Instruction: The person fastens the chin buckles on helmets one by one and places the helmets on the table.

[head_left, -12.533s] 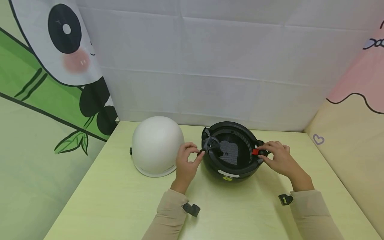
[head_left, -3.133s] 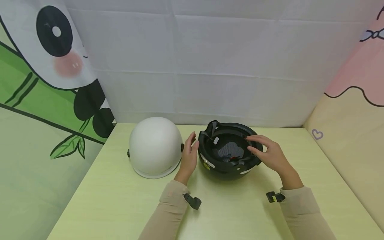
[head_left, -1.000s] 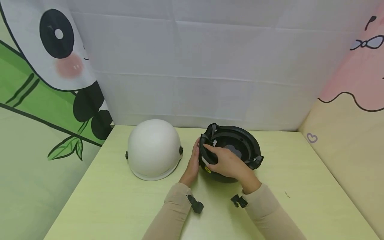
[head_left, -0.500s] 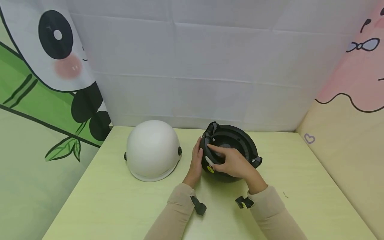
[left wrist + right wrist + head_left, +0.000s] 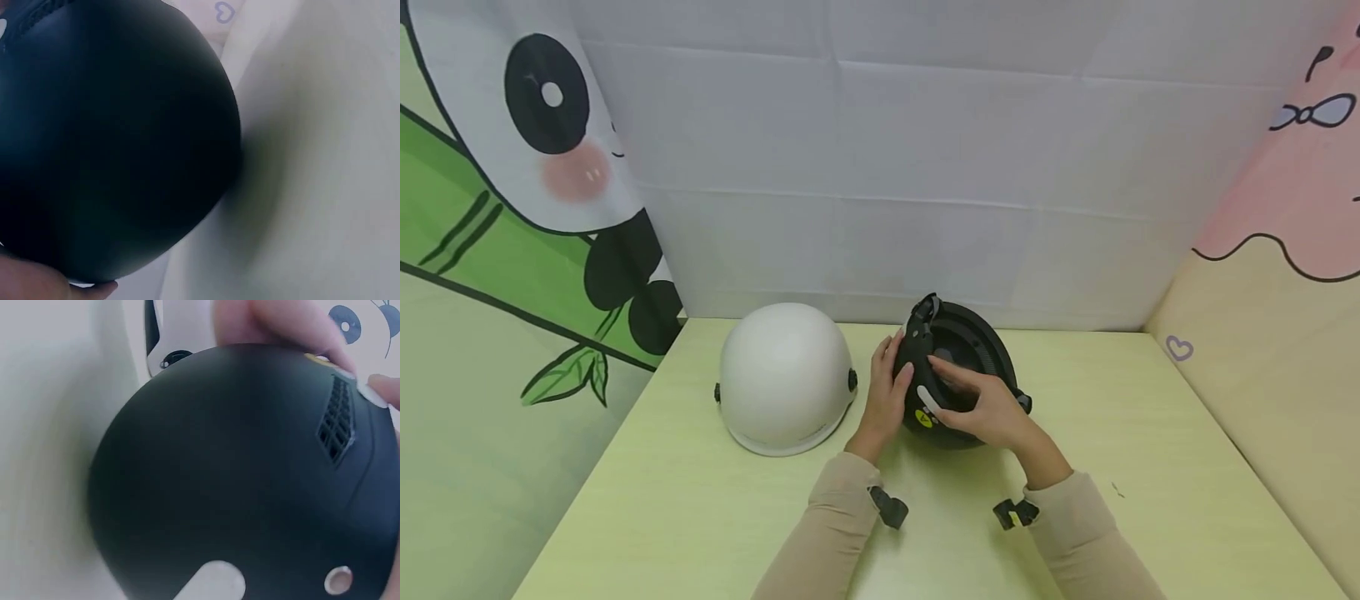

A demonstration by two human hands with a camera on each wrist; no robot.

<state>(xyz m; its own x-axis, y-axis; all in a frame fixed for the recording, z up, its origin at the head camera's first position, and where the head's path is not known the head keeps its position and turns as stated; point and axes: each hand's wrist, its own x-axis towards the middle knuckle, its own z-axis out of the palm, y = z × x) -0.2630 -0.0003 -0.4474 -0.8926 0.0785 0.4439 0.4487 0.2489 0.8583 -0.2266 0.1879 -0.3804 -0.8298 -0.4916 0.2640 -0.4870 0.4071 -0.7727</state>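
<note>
In the head view a black helmet (image 5: pixel 966 437) stands crown down on the table, tilted so its hollow faces up and to the right. My left hand (image 5: pixel 886 404) holds its left side, thumb apart from the fingers along the shell. With my right hand (image 5: pixel 988 408) I pinch the near rim, fingers inside the hollow and thumb outside by the white and yellow stickers. The right wrist view shows the dark outer shell (image 5: pixel 231 462) with a mesh vent (image 5: pixel 337 422). Fingertips (image 5: pixel 100 291) of the left hand lie against the shell in the left wrist view. The chin straps are hidden.
A white helmet (image 5: pixel 786 379) sits dome up just left of my left hand. Both rest on a pale yellow table (image 5: pixel 955 533). Behind stands a white cloth wall (image 5: pixel 940 200), with printed cloth at both sides.
Earlier, my hands pinched the straps, one with a red buckle. My right hand has since crossed from the right rim to the near left rim, and the black helmet has turned and tilted.
</note>
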